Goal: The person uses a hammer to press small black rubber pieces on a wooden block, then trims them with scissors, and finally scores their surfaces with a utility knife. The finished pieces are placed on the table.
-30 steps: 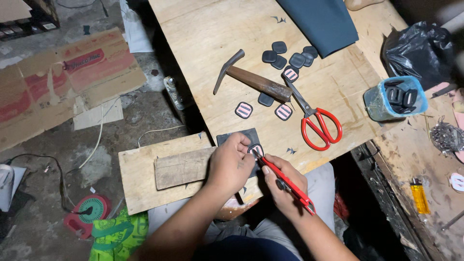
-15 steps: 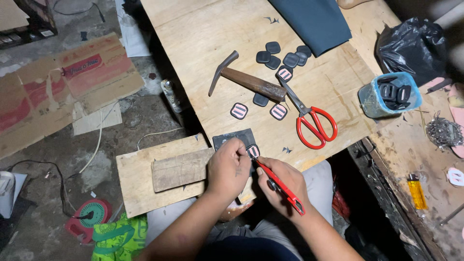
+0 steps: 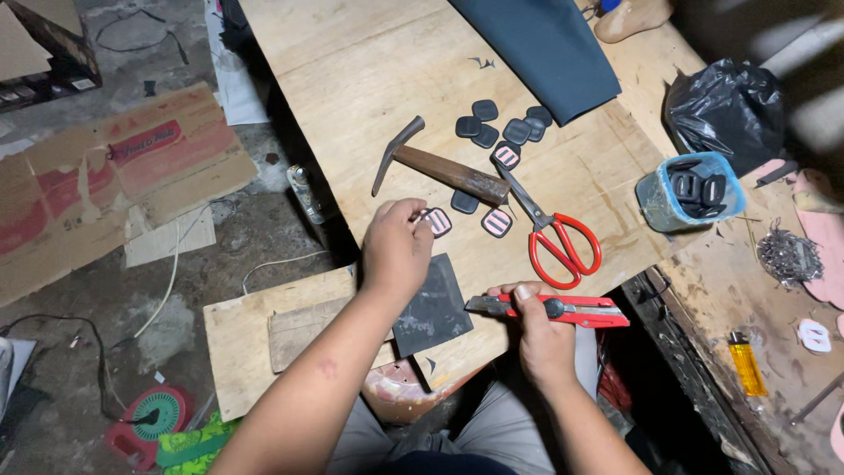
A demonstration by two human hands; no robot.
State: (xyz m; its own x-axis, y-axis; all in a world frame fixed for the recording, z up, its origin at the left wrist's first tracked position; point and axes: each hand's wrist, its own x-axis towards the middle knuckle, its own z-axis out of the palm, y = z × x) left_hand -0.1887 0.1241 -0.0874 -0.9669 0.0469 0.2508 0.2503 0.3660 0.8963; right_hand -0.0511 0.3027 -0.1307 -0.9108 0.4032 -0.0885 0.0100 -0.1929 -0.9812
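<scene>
The plywood counter [image 3: 369,79] carries a hammer [image 3: 444,167], red scissors [image 3: 554,233], dark oval pieces [image 3: 501,132], a blue cup [image 3: 690,193], grey sheet [image 3: 536,48] and a dark square pad [image 3: 435,308].

bare forearms, grey trousers [image 3: 492,431]

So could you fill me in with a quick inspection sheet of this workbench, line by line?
Surface: bare plywood bench, scuffed, with a dark cutting mat at the near edge.
Job's things: red utility knife; small striped buckle piece.
Clutter: hammer, red scissors, loose dark buckles, blue cup of more, dark sheet, black bag, yellow lighter.
Grippers: left hand touches the striped piece; right hand grips the knife.
Cables: white and black cords on the floor.
Surroundings: flattened cardboard, wooden board, concrete floor.
</scene>
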